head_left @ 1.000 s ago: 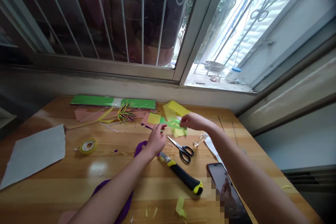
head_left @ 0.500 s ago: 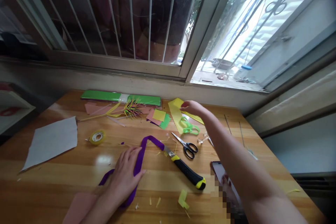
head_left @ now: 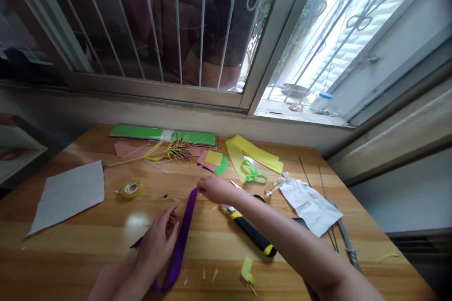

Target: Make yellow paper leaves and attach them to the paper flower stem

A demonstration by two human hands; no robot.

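A long purple paper strip (head_left: 181,240) lies on the wooden table (head_left: 88,244). My right hand (head_left: 215,189) pinches the strip's far end. Nearer to me, my left hand (head_left: 157,242) rests on the table with curled fingers touching the strip's left edge. A utility knife (head_left: 249,231) with a black and yellow handle lies just right of my right forearm. Scissors (head_left: 243,189) are mostly hidden behind that arm.
At the back lie a green paper pack (head_left: 162,135), yellow sheets (head_left: 254,154), a green curled strip (head_left: 252,174) and a fringed paper flower stem (head_left: 158,151). A tape roll (head_left: 131,188) and a grey sheet (head_left: 67,194) sit on the left, white paper (head_left: 309,202) and wires (head_left: 341,230) on the right.
My right hand came back from the yellow sheets and took the far end of the purple strip. My left hand slid a little nearer along the strip.
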